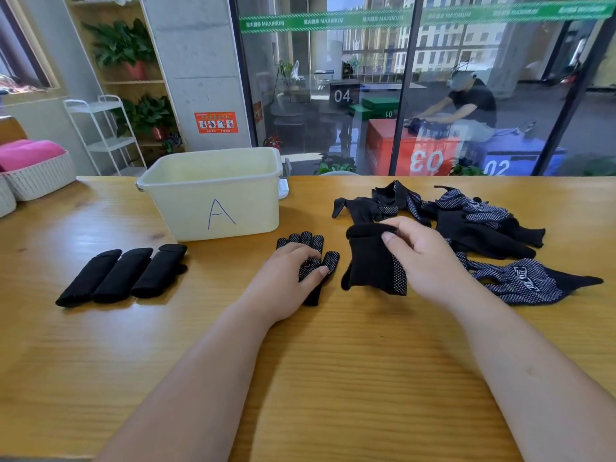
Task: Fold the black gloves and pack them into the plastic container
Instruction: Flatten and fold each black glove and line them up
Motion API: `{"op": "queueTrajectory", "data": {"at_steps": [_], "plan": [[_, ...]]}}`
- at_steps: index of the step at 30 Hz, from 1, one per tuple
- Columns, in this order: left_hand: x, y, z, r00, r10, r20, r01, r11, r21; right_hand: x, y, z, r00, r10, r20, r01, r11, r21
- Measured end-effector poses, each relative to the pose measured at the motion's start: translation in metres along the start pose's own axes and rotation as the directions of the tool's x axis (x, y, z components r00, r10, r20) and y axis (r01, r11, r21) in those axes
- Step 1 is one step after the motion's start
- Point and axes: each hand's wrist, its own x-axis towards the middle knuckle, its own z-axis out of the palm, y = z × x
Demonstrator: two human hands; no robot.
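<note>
Black knit, dotted palms: judged soft, light, limp, grippy. Flat glove [311, 248] pressed under outstretched left hand [290, 275]. Second glove [370, 268], at its 3 o'clock, pinched at cuff [365, 230] by right hand [426, 258]; cuff judged best hold. Container [213, 198] at 11 o'clock.

Cream container [180, 208] upright; three folded gloves [121, 275] left; dotted glove [313, 242] flat in front; half-folded glove [370, 261] beside; loose pile [466, 225] right

Flat glove [315, 241] half under left hand [286, 278]
</note>
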Motion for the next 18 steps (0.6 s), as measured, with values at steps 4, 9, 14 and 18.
{"op": "queueTrajectory", "data": {"at_steps": [4, 9, 14, 18], "plan": [[0.0, 0.001, -0.001, 1.0, -0.007, -0.007, 0.006, 1.0, -0.018, 0.012, -0.017, -0.014, 0.998, 0.014, 0.06, -0.016, 1.0, 0.026], [0.001, 0.0, -0.001, 1.0, -0.016, 0.01, 0.016, 1.0, -0.008, 0.036, -0.012, -0.025, 0.997, 0.052, 0.062, -0.029, 0.945, -0.326], [0.001, -0.001, 0.001, 0.999, -0.005, 0.032, 0.005, 1.0, 0.012, 0.022, 0.013, -0.007, 0.983, 0.008, 0.184, 0.106, 0.79, -0.604], [0.003, -0.003, 0.003, 0.999, 0.016, 0.046, -0.018, 0.999, 0.044, 0.009, 0.025, 0.005, 0.962, 0.061, 0.266, 0.126, 0.763, -0.634]]}}
